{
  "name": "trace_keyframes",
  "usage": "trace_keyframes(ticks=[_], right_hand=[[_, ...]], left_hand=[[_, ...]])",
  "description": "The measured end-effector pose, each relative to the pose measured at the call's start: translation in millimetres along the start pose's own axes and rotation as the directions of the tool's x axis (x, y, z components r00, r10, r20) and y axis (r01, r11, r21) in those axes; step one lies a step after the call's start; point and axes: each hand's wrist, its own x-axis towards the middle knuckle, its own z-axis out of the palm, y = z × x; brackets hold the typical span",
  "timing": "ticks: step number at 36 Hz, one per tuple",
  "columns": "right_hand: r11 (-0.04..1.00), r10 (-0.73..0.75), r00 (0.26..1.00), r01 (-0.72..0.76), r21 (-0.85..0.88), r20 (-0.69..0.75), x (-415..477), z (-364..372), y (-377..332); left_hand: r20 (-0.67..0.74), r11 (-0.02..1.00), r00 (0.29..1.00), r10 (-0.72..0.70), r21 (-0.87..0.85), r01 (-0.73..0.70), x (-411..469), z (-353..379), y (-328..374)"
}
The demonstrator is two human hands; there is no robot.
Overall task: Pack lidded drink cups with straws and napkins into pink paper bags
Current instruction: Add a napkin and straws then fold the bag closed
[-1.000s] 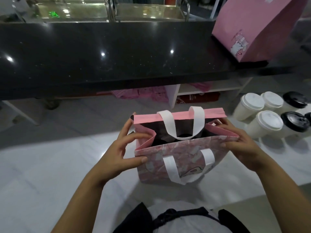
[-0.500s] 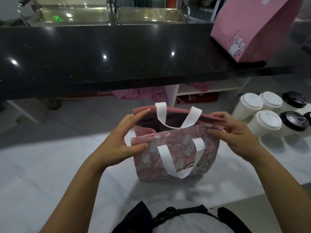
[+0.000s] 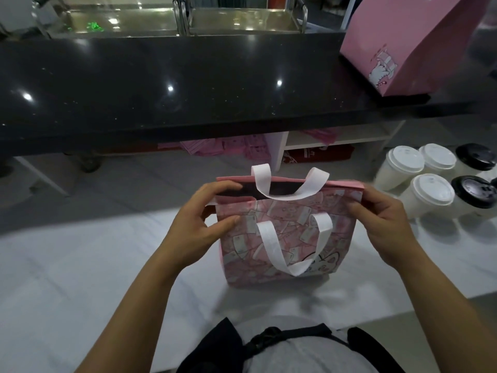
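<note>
While both hands pinch pink bag (image 3: pixel 285 238), no legible writing

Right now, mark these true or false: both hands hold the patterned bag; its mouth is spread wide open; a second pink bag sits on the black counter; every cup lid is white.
1. Both hands hold the patterned bag: true. The left hand and right hand pinch the patterned bag at its top corners.
2. Mouth spread wide open: false. It is pressed nearly flat.
3. Second pink bag on the black counter: true.
4. Every lid white: false. The cups include black lids.
</note>
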Motion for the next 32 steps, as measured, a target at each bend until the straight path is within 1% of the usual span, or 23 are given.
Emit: trace_keyframes(ticks=[2,5,7,10,11,12,14,17,20,22,25,28,30,32], right_hand=[[1.000,-0.005,0.999,0.005,-0.005,-0.053,0,-2,1],[1.000,-0.014,0.987,0.011,-0.021,-0.163,-1,2,4],[0.999,-0.026,0.978,0.022,-0.023,-0.207,-1,6,4],[0.996,0.025,0.967,-0.001,0.094,-0.253,0,12,5],[0.993,0.041,0.966,-0.011,0.117,-0.255,0,12,5],[0.994,0.039,0.967,-0.013,0.105,-0.251,0,12,5],[1.000,-0.011,0.976,0.016,0.018,-0.215,1,11,5],[0.972,-0.154,0.984,0.134,-0.192,-0.092,4,8,5],[0.871,-0.274,0.961,0.260,-0.417,0.026,6,5,5],[0.796,-0.319,0.942,0.324,-0.511,0.100,8,-1,5],[0.752,-0.274,0.940,0.341,-0.565,0.203,9,-12,2],[0.752,-0.195,0.932,0.342,-0.563,0.306,8,-21,-11],[0.752,-0.151,0.925,0.336,-0.567,0.348,7,-25,-20],[0.725,-0.149,0.929,0.336,-0.602,0.340,5,-25,-28]], left_hand=[[-0.049,1.000,0.999,0.000,-0.005,-0.001,1,3,0],[-0.144,0.998,0.989,0.034,0.048,-0.027,2,10,-2],[-0.190,0.997,0.981,0.039,0.078,-0.025,3,13,-4],[-0.204,0.995,0.977,0.058,0.089,-0.041,4,12,-4],[-0.201,0.995,0.978,0.059,0.094,-0.040,4,12,-4],[-0.197,0.994,0.979,0.053,0.100,-0.034,5,10,-4],[-0.173,0.992,0.984,0.048,0.127,-0.026,6,7,-5],[-0.109,0.975,0.989,0.105,0.208,-0.080,8,4,-4],[-0.008,0.928,0.986,0.166,0.341,-0.153,10,2,-4],[0.097,0.891,0.981,0.166,0.413,-0.191,12,-4,-4],[0.228,0.837,0.964,0.134,0.494,-0.233,15,-13,1],[0.334,0.805,0.938,0.091,0.530,-0.267,18,-22,11],[0.363,0.787,0.930,0.054,0.558,-0.263,18,-25,18],[0.333,0.771,0.942,0.048,0.586,-0.247,19,-24,23]])
